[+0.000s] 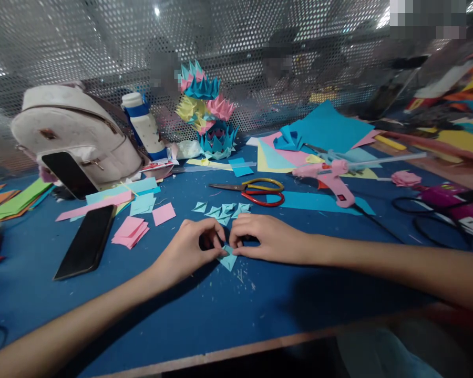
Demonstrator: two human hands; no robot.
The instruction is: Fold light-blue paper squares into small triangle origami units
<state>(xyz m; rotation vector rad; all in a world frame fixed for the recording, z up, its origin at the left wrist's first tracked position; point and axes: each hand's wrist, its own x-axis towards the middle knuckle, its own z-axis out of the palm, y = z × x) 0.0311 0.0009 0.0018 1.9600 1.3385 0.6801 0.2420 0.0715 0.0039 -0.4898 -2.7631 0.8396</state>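
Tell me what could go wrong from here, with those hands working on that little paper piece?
The small teal paper between the left hand and right hand might crease askew if either slips.
The loose folded pieces just beyond the hands could be scattered by a knuckle.
The pink glue gun lies among paper sheets; if hot, which I can't tell, it might mark them.

Behind a pale backpack (71,126) rises a perforated panel (236,31), and a white-and-blue bottle (146,128) stands just right of the backpack. One dark phone (70,173) leans at the backpack's front, with a second phone (86,241) lying flat before it. Well right of the backpack lie scissors (243,187), then a pink glue gun (338,187), then a purple-and-white power strip (443,202).
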